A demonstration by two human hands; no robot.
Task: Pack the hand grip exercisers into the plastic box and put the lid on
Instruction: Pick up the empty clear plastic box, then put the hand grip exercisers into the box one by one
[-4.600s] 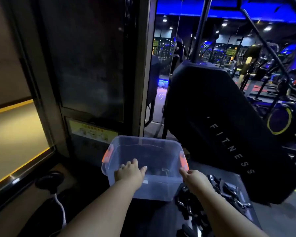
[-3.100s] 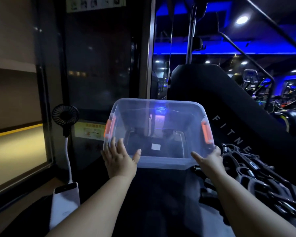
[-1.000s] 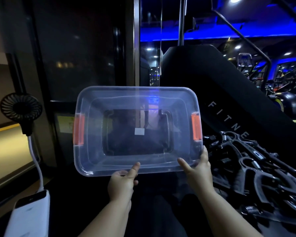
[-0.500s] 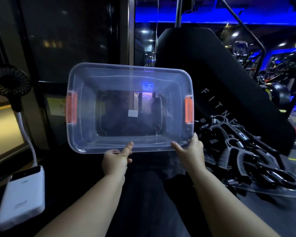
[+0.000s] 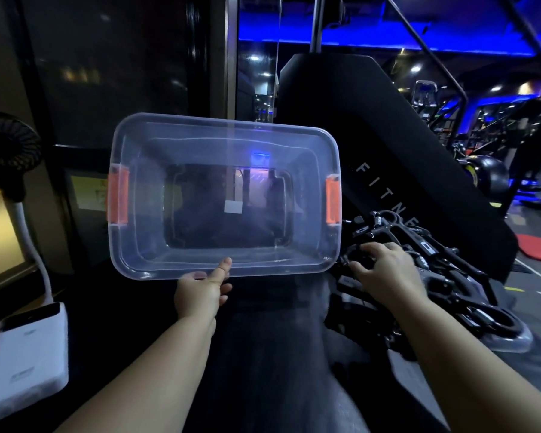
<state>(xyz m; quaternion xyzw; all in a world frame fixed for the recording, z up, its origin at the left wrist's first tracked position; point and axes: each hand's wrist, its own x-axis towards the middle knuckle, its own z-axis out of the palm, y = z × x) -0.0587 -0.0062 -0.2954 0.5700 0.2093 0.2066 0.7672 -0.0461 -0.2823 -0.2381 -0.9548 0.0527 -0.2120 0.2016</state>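
Left hand (image 5: 200,295) pinches the near rim of the clear box (image 5: 294,267), thumb on top, and holds it tipped with the opening facing this way, I'd guess so stuff can go straight in. Right hand (image 5: 384,270) is off to the right, fingers spread on the heap of black grip exercisers (image 5: 450,276); can't tell if it's grabbed one. The heap sits on the clear lid (image 5: 512,342) just right of the box, so it's a short reach. Box looks empty.
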